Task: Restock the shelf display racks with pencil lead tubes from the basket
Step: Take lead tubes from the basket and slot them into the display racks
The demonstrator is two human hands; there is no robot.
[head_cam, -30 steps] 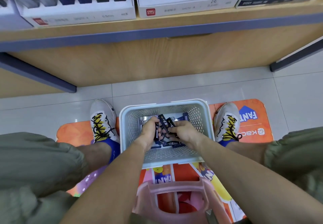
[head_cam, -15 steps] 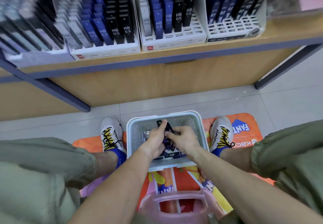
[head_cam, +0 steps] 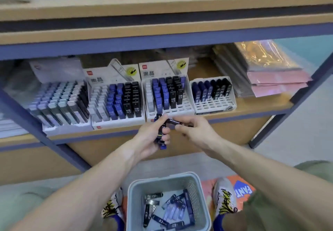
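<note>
My left hand (head_cam: pixel 151 137) grips a bundle of blue and black pencil lead tubes (head_cam: pixel 161 141) upright in front of the shelf edge. My right hand (head_cam: pixel 195 131) pinches one black lead tube (head_cam: pixel 173 121) lying sideways, its left end against the bundle. Both hands hover just below the third display rack (head_cam: pixel 171 111), whose front slots hold nothing. The grey perforated basket (head_cam: pixel 133 193) stands on the floor between my feet, with several loose tubes (head_cam: pixel 167 211) lying in it.
Four white display racks line the lower shelf; the rightmost rack (head_cam: pixel 214 104) is mostly unfilled. Stacked pink and gold packets (head_cam: pixel 266 74) lie to the right. A blue shelf post (head_cam: pixel 281 122) slants at the right, another (head_cam: pixel 45 137) at the left. White boxes sit on the upper shelf.
Both hands have come up out of the basket to the shelf front, carrying lead tubes. My view has tilted up from the floor to the racks.
</note>
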